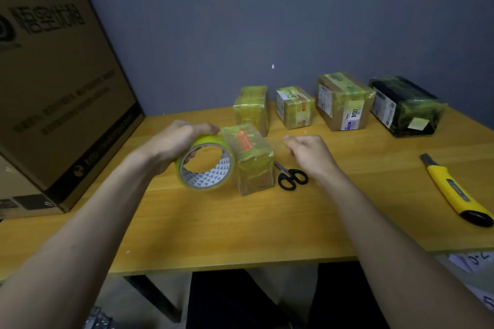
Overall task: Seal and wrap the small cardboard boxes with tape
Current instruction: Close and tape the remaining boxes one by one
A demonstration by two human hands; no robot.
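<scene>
1. A roll of yellowish tape (205,163) is gripped by the left hand (175,143), with the fingers curled over its top edge and a fingertip seen through the core; the roll is held tilted, just beside a small cardboard box.
2. That taped box (250,157) stands on the wooden table (240,227) near the middle, touching or almost touching the roll on its left side.
3. The right hand (310,153) is held above the table to the right of the box, with the fingers curled in loosely and the thumb against the forefinger; whether a tape end is pinched cannot be told.
4. Black-handled scissors (290,177) lie flat just right of the box, below the right hand.
5. Four wrapped parcels are lined up along the wall: a small upright box (252,108), a labelled box (294,107), a larger box marked 004 (343,101) and a dark parcel (406,105).
6. A yellow utility knife (454,191) lies near the right edge.
7. A large printed carton (53,75) stands at the left.
</scene>
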